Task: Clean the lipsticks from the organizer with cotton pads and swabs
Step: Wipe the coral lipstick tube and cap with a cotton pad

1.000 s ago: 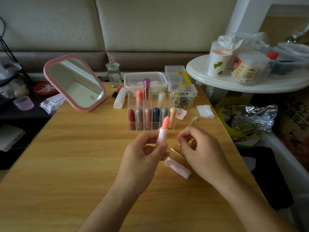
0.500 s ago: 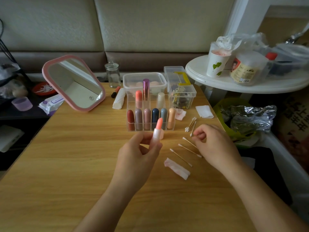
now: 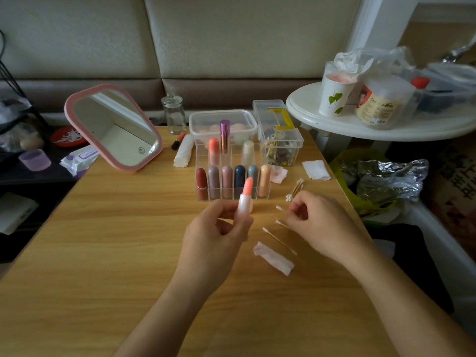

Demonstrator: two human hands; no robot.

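Our left hand (image 3: 221, 233) grips the lipstick (image 3: 245, 199) upright. At its three o'clock, our right hand (image 3: 319, 222) curls onto the swabs (image 3: 280, 241); grip unclear.

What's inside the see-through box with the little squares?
The organizer holds six capped lipsticks in its front row and three behind: coral, purple, cream. The lipstick held by the left hand covers part of the front row, and the back ones' bottoms are hidden.

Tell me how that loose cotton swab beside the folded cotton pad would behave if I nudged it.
The cotton swab looks thin and round, so a nudge would probably roll it on the smooth table. Lying flat, it likely needs a fingertip pinch. Its slim stick might snap if bent.
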